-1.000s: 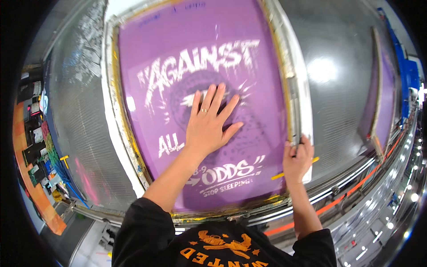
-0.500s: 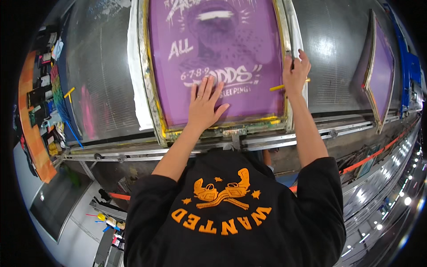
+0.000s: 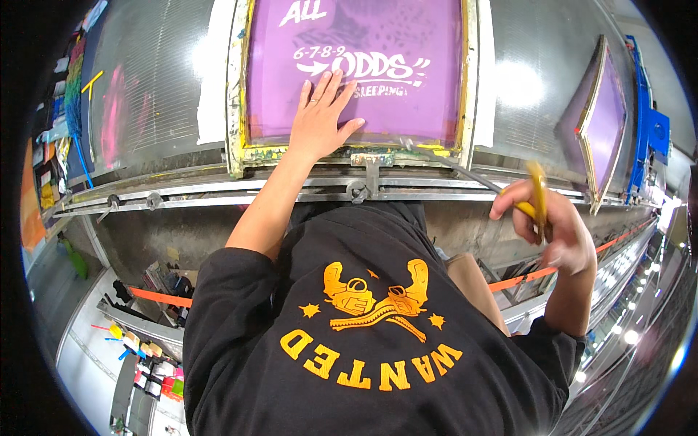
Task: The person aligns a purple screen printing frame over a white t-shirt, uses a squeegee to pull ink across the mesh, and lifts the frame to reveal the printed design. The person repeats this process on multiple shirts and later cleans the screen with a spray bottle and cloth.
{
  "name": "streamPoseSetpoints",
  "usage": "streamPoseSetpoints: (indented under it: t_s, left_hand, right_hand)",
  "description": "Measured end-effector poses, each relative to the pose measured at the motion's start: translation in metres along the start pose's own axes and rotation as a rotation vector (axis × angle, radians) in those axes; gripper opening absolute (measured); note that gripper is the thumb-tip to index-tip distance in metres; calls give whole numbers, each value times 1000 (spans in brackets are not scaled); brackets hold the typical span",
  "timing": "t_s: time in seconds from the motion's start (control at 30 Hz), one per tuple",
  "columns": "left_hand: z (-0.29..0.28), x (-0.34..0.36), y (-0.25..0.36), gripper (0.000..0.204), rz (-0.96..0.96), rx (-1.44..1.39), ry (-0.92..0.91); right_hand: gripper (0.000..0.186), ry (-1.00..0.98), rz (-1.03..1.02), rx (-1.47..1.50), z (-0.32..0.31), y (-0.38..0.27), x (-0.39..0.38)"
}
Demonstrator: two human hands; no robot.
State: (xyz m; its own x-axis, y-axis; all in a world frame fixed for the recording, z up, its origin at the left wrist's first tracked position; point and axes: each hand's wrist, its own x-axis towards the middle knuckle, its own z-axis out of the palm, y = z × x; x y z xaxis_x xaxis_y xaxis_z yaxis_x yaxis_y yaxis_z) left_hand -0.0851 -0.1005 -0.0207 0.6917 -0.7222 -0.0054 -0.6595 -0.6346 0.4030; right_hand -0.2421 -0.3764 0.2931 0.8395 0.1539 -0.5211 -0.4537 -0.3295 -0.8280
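Note:
A printing screen [image 3: 471,80] lies on the table in front of me, its purple mesh [image 3: 283,87] marked with pale stencilled lettering. My left hand [image 3: 314,120] rests on the lower part of the mesh, fingers stretched out and thumb apart. Held in my right hand [image 3: 563,225], off the screen's lower right corner, is a T-handle wrench [image 3: 538,196] with a yellow handle. Its thin dark shaft slants up and left toward the frame's bottom edge; whether the tip touches anything is unclear. Motion smears the handle and part of that hand.
Along the table's near edge runs a metal rail [image 3: 276,190] with clamps, close to my body. A second purple screen [image 3: 605,131] stands tilted at the right. On the left lies another yellow T-handled tool [image 3: 91,81], beside heaped coloured cloths and items.
My right hand has come down and right, away from the screen's right side, carrying the T-handle wrench. The view has shifted, so the screen sits higher; my left hand stays on the mesh.

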Motion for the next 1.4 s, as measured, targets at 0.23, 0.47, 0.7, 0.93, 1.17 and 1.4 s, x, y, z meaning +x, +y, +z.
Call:
streamPoseSetpoints:
  t_s: [0.23, 0.47, 0.7, 0.93, 1.17, 1.4]
  left_hand:
    - [3, 0, -4, 70, 14, -27, 20]
    - [4, -3, -6, 67, 21, -85, 59]
    - [4, -1, -5, 65, 17, -92, 53]
    - [-20, 9, 3, 65, -204, -686, 0]
    - [-236, 17, 137, 71, 303, -1067, 5]
    - [-214, 31, 153, 82, 541, -165, 95]
  right_hand:
    - [13, 86, -40, -415, 41, -20, 6]
    - [16, 83, 120, -369, 50, -25, 16]
    - [16, 91, 264, -253, 45, -18, 18]
    - [28, -19, -240, -526, 54, 2, 25]
    - [34, -313, -164, -68, 47, 11, 41]
    - [27, -238, -318, -137, 50, 21, 71]
